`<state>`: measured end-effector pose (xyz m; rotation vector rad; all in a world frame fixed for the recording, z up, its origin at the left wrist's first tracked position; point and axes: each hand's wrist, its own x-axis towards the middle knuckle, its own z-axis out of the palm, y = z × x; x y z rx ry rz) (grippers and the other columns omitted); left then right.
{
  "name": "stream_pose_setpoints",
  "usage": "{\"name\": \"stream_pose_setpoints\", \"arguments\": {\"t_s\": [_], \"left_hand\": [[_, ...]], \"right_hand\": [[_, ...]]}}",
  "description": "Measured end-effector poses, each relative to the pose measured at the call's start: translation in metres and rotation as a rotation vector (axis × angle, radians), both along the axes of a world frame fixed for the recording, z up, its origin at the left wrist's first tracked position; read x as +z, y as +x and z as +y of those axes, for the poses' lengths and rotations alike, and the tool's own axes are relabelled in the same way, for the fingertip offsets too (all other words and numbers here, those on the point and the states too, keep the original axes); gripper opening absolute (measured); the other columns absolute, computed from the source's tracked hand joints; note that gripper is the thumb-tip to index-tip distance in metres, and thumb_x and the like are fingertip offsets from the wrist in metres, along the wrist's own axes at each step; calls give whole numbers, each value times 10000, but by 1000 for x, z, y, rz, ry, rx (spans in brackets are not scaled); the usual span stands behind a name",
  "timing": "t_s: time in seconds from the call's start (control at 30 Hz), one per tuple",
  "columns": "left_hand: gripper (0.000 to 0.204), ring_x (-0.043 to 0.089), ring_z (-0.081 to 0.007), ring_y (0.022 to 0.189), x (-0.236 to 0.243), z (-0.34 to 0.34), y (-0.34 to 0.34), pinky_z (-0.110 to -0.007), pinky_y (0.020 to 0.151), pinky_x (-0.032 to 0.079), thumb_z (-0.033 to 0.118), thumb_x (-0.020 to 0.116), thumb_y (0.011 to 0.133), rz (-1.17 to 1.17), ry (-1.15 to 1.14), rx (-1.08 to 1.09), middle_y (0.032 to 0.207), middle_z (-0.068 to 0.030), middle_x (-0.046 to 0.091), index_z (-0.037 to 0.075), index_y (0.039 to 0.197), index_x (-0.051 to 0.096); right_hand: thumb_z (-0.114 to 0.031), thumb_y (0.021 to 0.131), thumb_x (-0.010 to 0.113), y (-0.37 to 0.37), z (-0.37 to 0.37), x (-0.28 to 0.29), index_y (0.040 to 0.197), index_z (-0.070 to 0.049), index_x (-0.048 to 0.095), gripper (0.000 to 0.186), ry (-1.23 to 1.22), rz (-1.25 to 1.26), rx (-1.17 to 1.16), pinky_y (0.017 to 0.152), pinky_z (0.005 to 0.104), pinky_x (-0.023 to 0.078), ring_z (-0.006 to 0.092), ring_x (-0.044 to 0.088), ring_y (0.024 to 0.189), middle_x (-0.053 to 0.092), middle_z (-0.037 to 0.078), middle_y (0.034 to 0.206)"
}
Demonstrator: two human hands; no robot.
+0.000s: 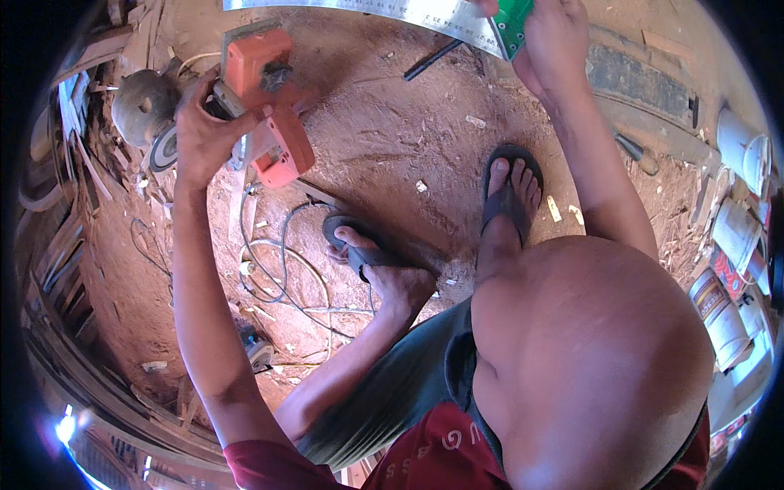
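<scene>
My left hand [204,135] is closed around the middle of an orange power tool [260,61], which looks like an electric planer. Its two orange parts stick out above and below my thumb, with grey metal between them. In my right hand [559,41], at the top edge, is a try square [513,24] with a green handle. The square's long metal blade [392,10] is marked with a scale and reaches left towards the orange tool, partly cut off by the picture's edge. Some of my right fingers are hidden behind the handle.
A dark rod [431,60] lies on the dirt floor below the blade. Cables [286,237] coil by my left foot, near another power tool [260,355]. A round grey disc-like object [145,108] sits at the left. White buckets [739,139] and cans line the right; wood strips lie left.
</scene>
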<state>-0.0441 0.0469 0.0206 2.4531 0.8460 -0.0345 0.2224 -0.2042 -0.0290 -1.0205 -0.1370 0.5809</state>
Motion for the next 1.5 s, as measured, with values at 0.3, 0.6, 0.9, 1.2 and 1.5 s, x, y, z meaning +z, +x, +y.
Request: {"name": "stream_pose_setpoints", "arguments": {"t_s": [0.3,0.6,0.9,1.2,1.5], "left_hand": [[801,657,-212,1034,-1,3,3,-345,961,500,275,953,624,-23,-37,19,1124,-183,711,-61,1267,612],[874,682,-321,1063,0,-49,-17,-399,925,537,297,957,591,-80,126,108,1173,-205,678,-10,1309,564],[730,573,-295,1173,-25,-130,-18,-490,1006,461,267,845,644,-45,377,-52,1281,-47,605,211,1320,576],[764,511,-287,1257,-39,-164,-42,-554,1077,362,314,836,682,-7,462,-51,1354,-45,543,220,1385,552],[720,478,-298,1340,-52,-172,-56,-564,1161,304,328,816,737,-66,400,53,1377,-53,533,224,1398,553]], "right_hand": [[-338,1058,545,1,-2,3,949,-99,499,267,-6,-3,1,570,310,506,180,603,591,600,69,716],[-351,1055,547,-6,13,0,941,-102,509,277,-57,49,21,539,300,507,172,597,578,599,65,705],[-373,1056,544,-25,43,-7,990,-105,480,283,-67,-96,250,629,332,507,194,602,647,611,104,782],[-355,1058,546,-43,85,-31,1010,-42,533,317,-250,-175,455,544,310,499,155,604,571,624,76,726],[-324,1079,506,-71,85,-16,971,-62,499,284,-270,-246,562,554,299,482,140,589,577,598,70,687]]}}
